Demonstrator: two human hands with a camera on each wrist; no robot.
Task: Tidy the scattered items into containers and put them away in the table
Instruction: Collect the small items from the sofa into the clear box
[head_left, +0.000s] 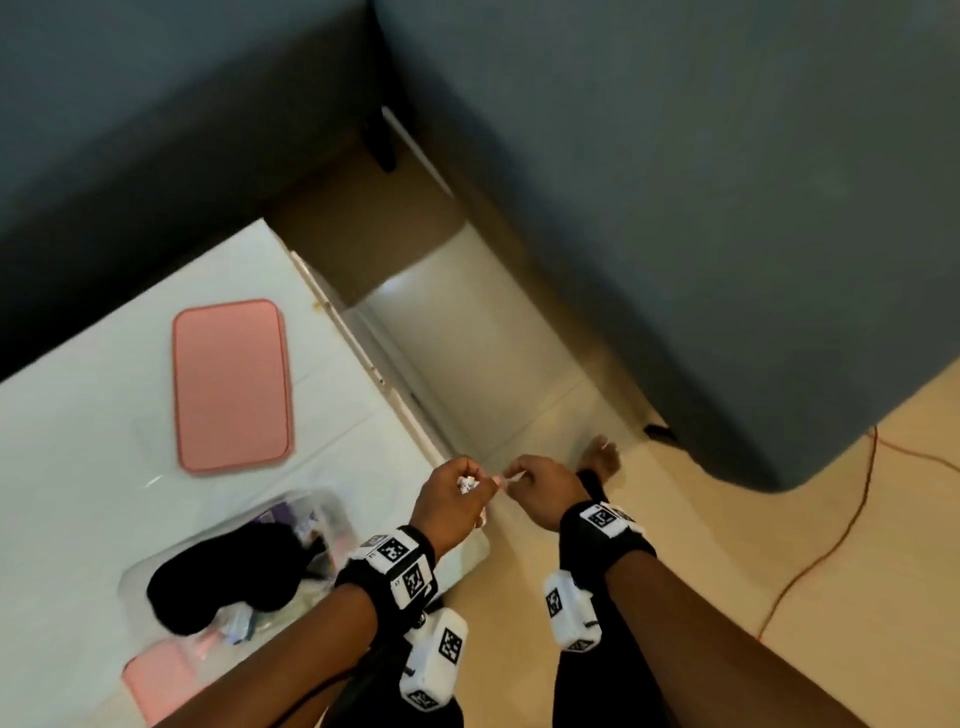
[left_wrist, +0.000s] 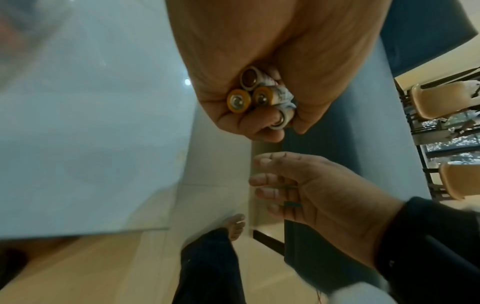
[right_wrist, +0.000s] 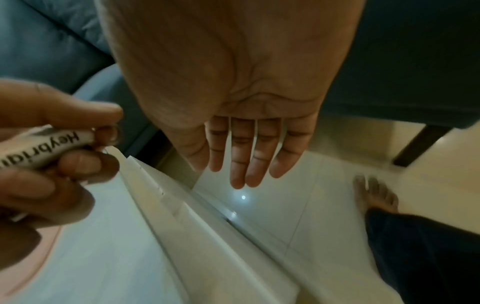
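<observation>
My left hand (head_left: 467, 486) grips a bundle of several batteries (left_wrist: 259, 96), white-labelled with orange ends, just past the right edge of the white table (head_left: 78, 441). In the right wrist view one battery (right_wrist: 46, 146) shows printed lettering between the left fingers (right_wrist: 78, 115). My right hand (head_left: 514, 478) hovers right beside the left one, fingers straight and relaxed (right_wrist: 249, 156), holding nothing. A clear plastic container (head_left: 332, 506) on the table holds a black eye mask (head_left: 228, 577) and small items.
A pink flat case (head_left: 231, 384) lies further back on the table, and another pink object (head_left: 161, 680) sits at the near edge. A grey sofa (head_left: 675, 208) stands to the right, an orange cable (head_left: 831, 545) runs over the floor, and my bare foot (head_left: 602, 457) is below the hands.
</observation>
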